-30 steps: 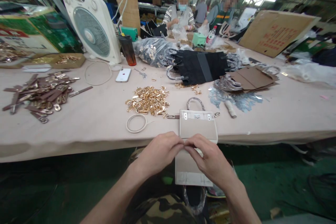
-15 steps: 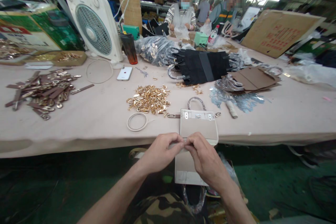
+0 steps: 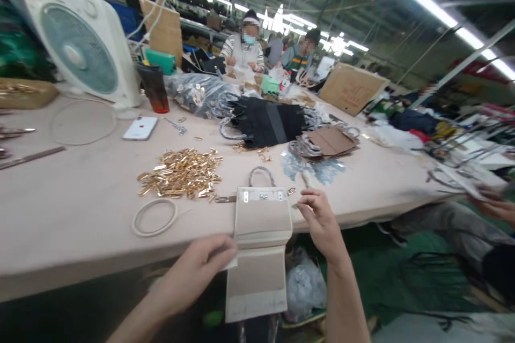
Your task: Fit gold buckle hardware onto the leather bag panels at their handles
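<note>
A beige handbag (image 3: 263, 220) lies unfolded across the table's front edge, its lower panel (image 3: 257, 276) hanging below. One wrapped handle (image 3: 261, 174) points away from me; small metal plates sit along the upper edge. My left hand (image 3: 203, 262), blurred, is at the bag's left side, fingers closed around a small pale piece (image 3: 231, 263) whose kind I cannot make out. Right of the bag, my right hand (image 3: 322, 217) is raised off it, thumb and fingertips pinched on a tiny pale scrap (image 3: 295, 206).
Gold metal fittings (image 3: 183, 171) are heaped left of the bag, with a tape roll (image 3: 155, 217) nearer me. Behind lie a phone (image 3: 140, 128), a tumbler (image 3: 155, 88), a fan (image 3: 80, 45), black bag pieces (image 3: 267, 120) and brown panels (image 3: 330, 142). Two people work across the table.
My hands have come apart from their meeting point over the bag. The left moved down to the bag's left side, the right out to the right. The view has turned right.
</note>
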`<state>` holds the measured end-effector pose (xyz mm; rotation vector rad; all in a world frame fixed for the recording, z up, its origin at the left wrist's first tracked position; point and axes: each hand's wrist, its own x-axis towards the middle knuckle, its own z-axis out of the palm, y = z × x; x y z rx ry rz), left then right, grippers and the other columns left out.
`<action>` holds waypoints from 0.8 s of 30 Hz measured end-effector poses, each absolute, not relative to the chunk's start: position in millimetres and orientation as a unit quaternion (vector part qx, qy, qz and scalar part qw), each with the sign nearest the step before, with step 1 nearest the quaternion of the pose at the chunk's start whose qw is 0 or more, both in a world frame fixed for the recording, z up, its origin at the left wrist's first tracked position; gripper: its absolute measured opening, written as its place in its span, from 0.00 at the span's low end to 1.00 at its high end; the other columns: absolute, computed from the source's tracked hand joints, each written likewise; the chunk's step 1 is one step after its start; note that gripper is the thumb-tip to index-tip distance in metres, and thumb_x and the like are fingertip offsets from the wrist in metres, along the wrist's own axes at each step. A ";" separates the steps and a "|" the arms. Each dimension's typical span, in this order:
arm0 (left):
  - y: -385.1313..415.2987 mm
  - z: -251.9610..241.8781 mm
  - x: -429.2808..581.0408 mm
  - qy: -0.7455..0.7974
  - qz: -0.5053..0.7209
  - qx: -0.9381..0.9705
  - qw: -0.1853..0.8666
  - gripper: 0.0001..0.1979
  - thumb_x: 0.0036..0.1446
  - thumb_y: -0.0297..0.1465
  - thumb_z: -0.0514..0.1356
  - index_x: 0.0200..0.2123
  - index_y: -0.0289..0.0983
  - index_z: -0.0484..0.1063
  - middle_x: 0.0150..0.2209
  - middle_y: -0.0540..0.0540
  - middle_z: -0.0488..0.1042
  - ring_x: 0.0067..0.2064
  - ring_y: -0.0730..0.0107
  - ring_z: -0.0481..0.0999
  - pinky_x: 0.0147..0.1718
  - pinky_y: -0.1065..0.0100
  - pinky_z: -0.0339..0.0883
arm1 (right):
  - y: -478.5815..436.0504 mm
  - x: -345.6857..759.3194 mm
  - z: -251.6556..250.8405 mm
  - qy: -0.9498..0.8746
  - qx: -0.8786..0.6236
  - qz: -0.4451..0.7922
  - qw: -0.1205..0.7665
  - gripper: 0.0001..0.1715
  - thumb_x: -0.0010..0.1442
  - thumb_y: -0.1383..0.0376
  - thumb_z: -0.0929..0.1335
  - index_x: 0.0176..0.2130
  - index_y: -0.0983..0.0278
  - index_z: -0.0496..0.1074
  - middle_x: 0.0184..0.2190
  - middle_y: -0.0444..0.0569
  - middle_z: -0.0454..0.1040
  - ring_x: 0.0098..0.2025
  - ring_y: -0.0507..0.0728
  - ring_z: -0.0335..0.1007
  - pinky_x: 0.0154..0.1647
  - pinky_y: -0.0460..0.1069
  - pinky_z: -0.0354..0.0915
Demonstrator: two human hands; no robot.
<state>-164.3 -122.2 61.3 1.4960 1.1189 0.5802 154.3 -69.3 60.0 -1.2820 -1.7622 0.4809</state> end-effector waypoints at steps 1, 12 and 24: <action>-122.3 60.3 -161.8 0.475 0.233 0.640 0.558 0.19 0.68 0.45 0.55 0.37 0.37 0.75 0.36 0.49 0.75 0.41 0.64 0.71 0.41 0.69 0.64 | -54.3 165.2 57.5 -0.708 -0.531 0.185 0.427 0.08 0.71 0.59 0.67 0.43 0.60 0.73 0.53 0.54 0.69 0.61 0.62 0.65 0.67 0.62 0.58; -122.3 44.0 -147.1 0.478 0.200 0.651 0.555 0.16 0.67 0.43 0.55 0.38 0.38 0.76 0.39 0.49 0.78 0.43 0.62 0.75 0.43 0.69 0.64 | 30.4 176.8 25.4 -0.766 -0.493 0.326 0.253 0.11 0.68 0.58 0.67 0.37 0.61 0.75 0.57 0.55 0.72 0.64 0.60 0.66 0.70 0.60 0.54; -118.1 43.8 -148.6 0.492 0.198 0.641 0.555 0.18 0.66 0.45 0.56 0.39 0.37 0.77 0.39 0.47 0.79 0.43 0.60 0.76 0.44 0.68 0.66 | 38.2 176.7 11.1 -0.773 -0.481 0.321 0.263 0.10 0.67 0.59 0.68 0.37 0.62 0.75 0.52 0.55 0.75 0.58 0.60 0.71 0.61 0.58 0.63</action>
